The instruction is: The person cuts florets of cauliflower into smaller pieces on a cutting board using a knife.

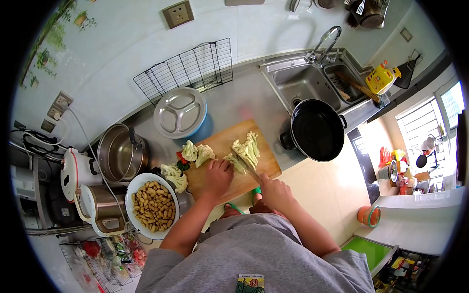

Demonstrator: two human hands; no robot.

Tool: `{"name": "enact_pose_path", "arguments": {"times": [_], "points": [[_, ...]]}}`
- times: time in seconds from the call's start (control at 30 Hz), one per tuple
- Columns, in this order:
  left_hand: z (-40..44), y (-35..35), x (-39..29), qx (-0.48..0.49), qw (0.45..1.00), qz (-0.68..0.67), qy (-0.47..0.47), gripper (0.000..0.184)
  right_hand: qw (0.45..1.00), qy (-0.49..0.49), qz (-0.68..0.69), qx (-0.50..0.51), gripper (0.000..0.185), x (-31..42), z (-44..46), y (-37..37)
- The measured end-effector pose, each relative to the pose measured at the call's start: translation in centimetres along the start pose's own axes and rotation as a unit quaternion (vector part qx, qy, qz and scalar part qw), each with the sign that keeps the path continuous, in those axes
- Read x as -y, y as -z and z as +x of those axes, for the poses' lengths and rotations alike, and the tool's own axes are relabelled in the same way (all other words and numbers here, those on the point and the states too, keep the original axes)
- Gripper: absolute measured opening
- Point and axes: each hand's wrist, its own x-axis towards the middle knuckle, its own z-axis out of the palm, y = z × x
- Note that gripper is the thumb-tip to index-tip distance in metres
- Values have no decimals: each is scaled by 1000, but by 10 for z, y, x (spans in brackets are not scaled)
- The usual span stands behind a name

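A wooden cutting board lies on the counter in front of me. My right hand is closed around the handle of a kitchen knife. Its blade slants away to the left, among pieces of cauliflower. To the left of the blade, my left hand has its fingers curled against a cauliflower floret; the fingertips are partly hidden. More cauliflower chunks sit at the board's far left edge and beside it, near something small, red and dark green.
Left stand a bowl of peanuts, a steel pot and cookers. Behind the board, a divided steel plate tops a blue container. A black pan sits right, before the sink. A wire rack leans on the wall.
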Motion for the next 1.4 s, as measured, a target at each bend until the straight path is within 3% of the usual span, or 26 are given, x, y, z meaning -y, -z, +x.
{"name": "enact_pose_path", "arguments": {"times": [0.27,0.47,0.57,1.13,1.4], "points": [[0,1,0,-11,1000,6,-3,16,1000,-21,19,7,19,6,24,-23],[-3,-10,4,-8,1000,26,-6,14,998,-24,43,-35,27,-10,31,-54],[-6,-14,8,0,999,36,-7,17,996,8,68,-59,29,-23,26,-48],[-2,-8,7,1,1000,13,-9,16,998,-22,59,31,25,-10,2,-22],[-2,-9,8,-8,1000,2,-17,13,994,-24,104,-26,29,-16,26,-47]]}}
